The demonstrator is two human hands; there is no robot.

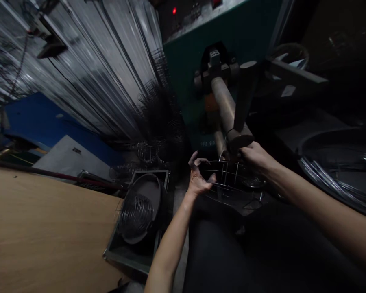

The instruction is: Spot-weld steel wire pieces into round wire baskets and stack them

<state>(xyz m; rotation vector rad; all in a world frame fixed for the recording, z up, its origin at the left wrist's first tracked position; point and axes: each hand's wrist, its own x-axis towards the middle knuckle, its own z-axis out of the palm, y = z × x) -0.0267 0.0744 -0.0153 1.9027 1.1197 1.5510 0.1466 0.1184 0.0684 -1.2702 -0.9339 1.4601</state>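
Note:
A round wire frame, made of thin curved rods with short upright wires, is below the thick metal arm of a green machine. At the left side of this frame, my left hand has its fingers curved and spread, with the thumb apart; the fingertips are dark. My right hand is closed at the frame's right side, just under the arm's rounded end. Its fingertips are partly hidden behind that metal end, where wire meets them.
A dark round basin holding stacked wire rings stands in a metal-framed box at left. Wooden board fills the lower left. More wire rings lie beyond. Coiled wire sits at right. A red light glows on the machine.

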